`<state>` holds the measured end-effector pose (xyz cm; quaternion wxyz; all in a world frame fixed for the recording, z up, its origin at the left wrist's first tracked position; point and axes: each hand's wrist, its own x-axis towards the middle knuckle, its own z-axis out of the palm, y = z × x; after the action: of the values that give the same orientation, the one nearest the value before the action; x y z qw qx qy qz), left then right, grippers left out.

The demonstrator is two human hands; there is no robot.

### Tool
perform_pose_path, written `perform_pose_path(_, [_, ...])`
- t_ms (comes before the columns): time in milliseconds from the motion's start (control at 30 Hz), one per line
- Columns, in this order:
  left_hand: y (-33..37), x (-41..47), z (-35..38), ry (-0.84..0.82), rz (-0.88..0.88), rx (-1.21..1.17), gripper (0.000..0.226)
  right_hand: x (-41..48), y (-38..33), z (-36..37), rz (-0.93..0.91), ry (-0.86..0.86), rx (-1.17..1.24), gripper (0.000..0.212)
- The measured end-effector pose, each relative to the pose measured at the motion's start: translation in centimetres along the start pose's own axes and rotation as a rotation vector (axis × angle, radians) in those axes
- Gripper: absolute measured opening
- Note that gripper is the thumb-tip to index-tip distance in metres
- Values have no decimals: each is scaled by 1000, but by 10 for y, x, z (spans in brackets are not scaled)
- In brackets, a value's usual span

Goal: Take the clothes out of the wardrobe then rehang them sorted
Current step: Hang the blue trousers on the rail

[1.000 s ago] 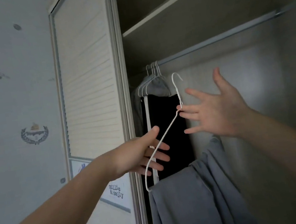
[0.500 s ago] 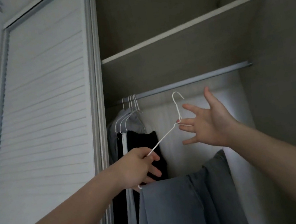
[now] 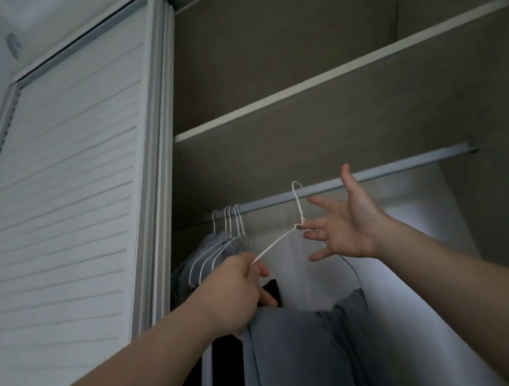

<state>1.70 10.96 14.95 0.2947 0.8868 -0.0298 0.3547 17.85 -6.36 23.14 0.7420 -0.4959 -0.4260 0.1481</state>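
- Head view, hands: the left hand (image 3: 243,281), which a second ago lay with loose fingers under the wire hanger (image 3: 274,244), now grips the hanger's left arm, below the rail (image 3: 409,165). The right hand (image 3: 348,228) stays spread wide with nothing clasped. One fingertip touches the hanger's neck just under the rail, steadying rather than holding.
- Head view, the task's thing: the grey trousers (image 3: 305,351) are draped over the hanger's bottom bar and hang well below the rail. They have come up with the hanger.
- Head view, the hook (image 3: 296,198): a second ago it was well below the rail. Now its top overlaps the rail's line, to the right of the hangers already hung (image 3: 232,221) at the rail's left end. I cannot tell whether the hook has passed over the rail or only stands in front of it.
- Head view, framing: the gaze has tilted upward, so the shelf (image 3: 328,81) above the rail and the slatted door (image 3: 65,206) to its left now fill much of the picture.
- What it means: this looks like the rehanging step, nearly finished for this garment. The hook probably still needs to settle on the rail and slide towards the hung group.
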Motion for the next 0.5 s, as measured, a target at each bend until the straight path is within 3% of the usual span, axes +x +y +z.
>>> perform_pose_path(500, [-3, 135, 40, 228, 31, 251, 20, 121, -22, -64, -110, 9, 13, 109])
